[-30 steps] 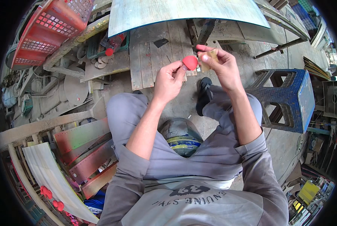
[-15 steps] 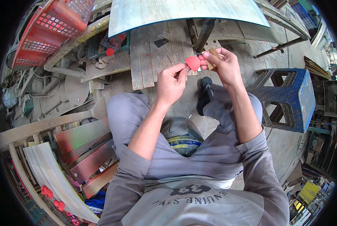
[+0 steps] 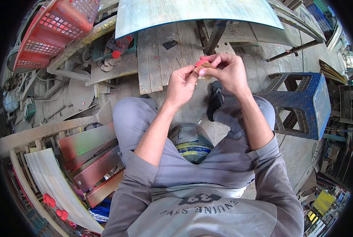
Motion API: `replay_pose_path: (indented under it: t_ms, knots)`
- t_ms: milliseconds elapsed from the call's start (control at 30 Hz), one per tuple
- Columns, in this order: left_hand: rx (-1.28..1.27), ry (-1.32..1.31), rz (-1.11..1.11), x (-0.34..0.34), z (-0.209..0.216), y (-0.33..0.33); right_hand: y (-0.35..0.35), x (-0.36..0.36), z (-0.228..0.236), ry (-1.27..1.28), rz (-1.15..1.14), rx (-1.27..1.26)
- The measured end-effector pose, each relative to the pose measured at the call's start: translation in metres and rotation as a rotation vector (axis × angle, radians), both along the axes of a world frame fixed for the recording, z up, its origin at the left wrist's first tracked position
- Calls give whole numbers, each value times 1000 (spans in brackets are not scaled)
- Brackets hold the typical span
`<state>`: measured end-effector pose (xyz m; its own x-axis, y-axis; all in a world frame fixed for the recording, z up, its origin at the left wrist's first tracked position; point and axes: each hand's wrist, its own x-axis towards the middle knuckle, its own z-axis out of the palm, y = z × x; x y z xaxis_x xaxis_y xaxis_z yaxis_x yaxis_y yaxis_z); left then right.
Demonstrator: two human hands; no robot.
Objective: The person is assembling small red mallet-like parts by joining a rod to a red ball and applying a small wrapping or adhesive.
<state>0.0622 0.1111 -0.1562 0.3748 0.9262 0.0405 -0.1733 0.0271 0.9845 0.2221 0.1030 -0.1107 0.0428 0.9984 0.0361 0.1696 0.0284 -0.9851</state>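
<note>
My left hand (image 3: 181, 84) and my right hand (image 3: 225, 70) meet in front of me, above my knees. Between their fingertips they pinch a small red piece (image 3: 200, 63) together with a small tan, cardboard-like piece (image 3: 205, 66). Most of the red piece is hidden by my fingers. I am seated in grey trousers, and a dark sandal (image 3: 214, 100) shows below my right hand.
A blue plastic stool (image 3: 305, 103) lies on its side at right. A red plastic basket (image 3: 50, 33) sits far left, a pale board (image 3: 192, 12) ahead over wooden planks (image 3: 156, 63). A round tin (image 3: 191, 141) stands between my legs. Painted metal strips (image 3: 90, 158) lie at lower left.
My hands have come closer together. The red piece, held apart in my left hand earlier, is now pressed against the tan piece between both hands.
</note>
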Motion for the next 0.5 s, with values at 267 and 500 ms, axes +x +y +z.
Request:
replay_pose_path:
  t_ms: [267, 500]
  knots:
    - [-314, -40, -47, -8, 13, 2, 12, 31, -6, 363, -146, -221]
    - [-346, -44, -33, -3, 14, 2, 6, 9, -16, 214, 47, 36]
